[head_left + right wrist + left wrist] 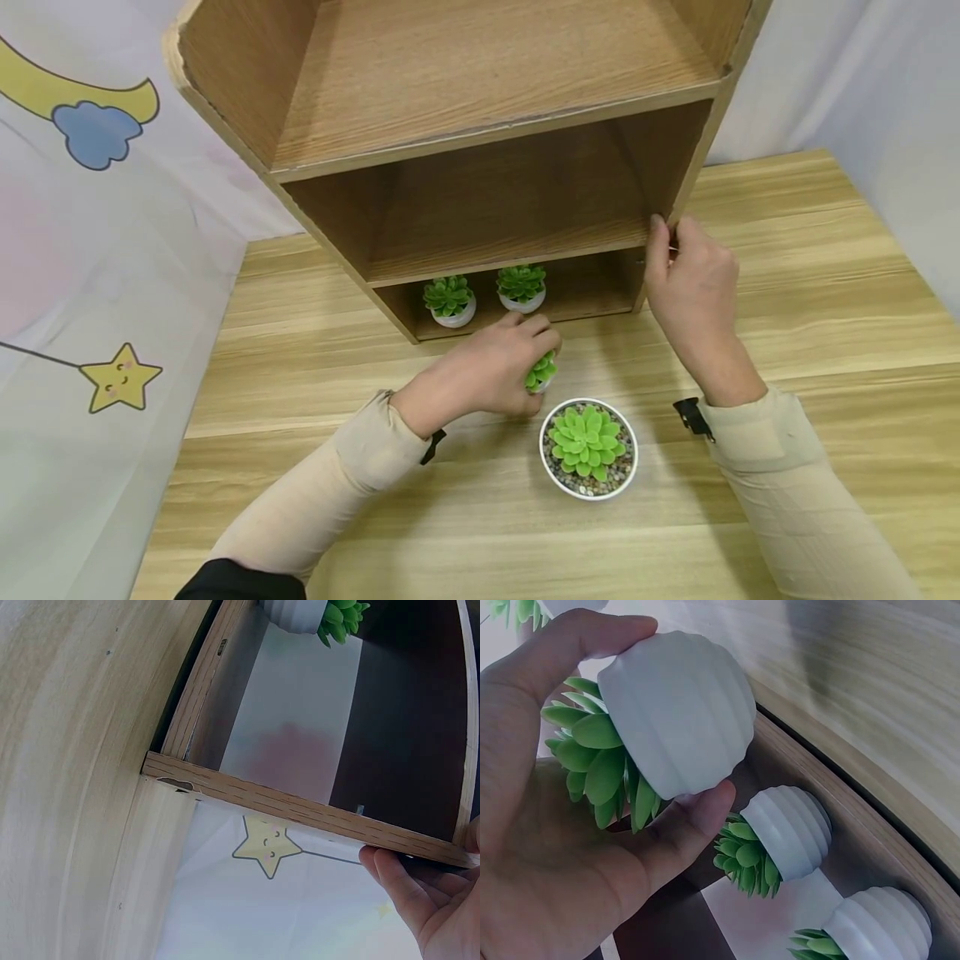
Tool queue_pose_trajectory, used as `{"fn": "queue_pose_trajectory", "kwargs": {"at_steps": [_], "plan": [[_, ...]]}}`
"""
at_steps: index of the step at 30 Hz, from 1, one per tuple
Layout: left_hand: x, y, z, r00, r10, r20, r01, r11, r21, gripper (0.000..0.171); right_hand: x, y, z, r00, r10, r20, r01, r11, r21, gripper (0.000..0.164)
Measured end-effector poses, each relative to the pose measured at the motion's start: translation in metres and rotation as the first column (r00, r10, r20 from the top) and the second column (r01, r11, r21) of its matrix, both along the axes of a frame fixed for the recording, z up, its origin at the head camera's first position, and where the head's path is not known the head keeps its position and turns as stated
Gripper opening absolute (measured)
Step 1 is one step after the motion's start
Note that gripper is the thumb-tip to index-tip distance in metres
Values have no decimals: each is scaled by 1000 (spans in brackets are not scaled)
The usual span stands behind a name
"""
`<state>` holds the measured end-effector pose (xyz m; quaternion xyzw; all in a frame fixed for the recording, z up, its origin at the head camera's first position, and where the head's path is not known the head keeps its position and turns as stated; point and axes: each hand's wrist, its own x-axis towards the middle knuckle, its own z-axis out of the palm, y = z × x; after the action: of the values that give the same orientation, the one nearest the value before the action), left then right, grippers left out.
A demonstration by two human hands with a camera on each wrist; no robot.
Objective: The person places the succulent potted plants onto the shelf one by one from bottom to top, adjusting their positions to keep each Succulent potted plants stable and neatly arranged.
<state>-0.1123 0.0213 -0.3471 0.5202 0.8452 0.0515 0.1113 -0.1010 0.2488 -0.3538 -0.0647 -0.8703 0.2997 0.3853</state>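
My left hand (498, 360) holds a small potted succulent (540, 375) in front of the shelf's lowest compartment. In the left wrist view, thumb and fingers pinch its ribbed white pot (682, 712), green leaves toward the palm. Two similar succulents, one on the left (452, 307) and another beside it (522, 292), stand inside the lowest compartment. My right hand (693, 283) grips the right side panel of the wooden shelf (502, 62), its thumb at the panel's front edge. On the table near my left hand sits a larger potted succulent (587, 450) with pebbles round it.
The shelf stands on a light wood-grain table (810, 333). Its middle compartment (510, 200) is above the succulents. Pale cloth (82, 275) printed with a moon, cloud and star hangs at the left, and plain white cloth (900, 108) at the right.
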Motion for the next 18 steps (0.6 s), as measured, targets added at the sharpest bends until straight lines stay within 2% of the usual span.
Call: {"fn": "queue_pose_trajectory", "kwargs": {"at_steps": [6, 18], "plan": [[-2, 4, 1, 1000, -1, -29, 1, 1000, -19, 46, 0, 0, 0, 1000, 3, 8, -3, 1000, -1, 39], [-4, 7, 0, 1000, 11, -15, -11, 1000, -22, 48, 0, 0, 0, 1000, -4, 16, 4, 1000, -4, 39]]}}
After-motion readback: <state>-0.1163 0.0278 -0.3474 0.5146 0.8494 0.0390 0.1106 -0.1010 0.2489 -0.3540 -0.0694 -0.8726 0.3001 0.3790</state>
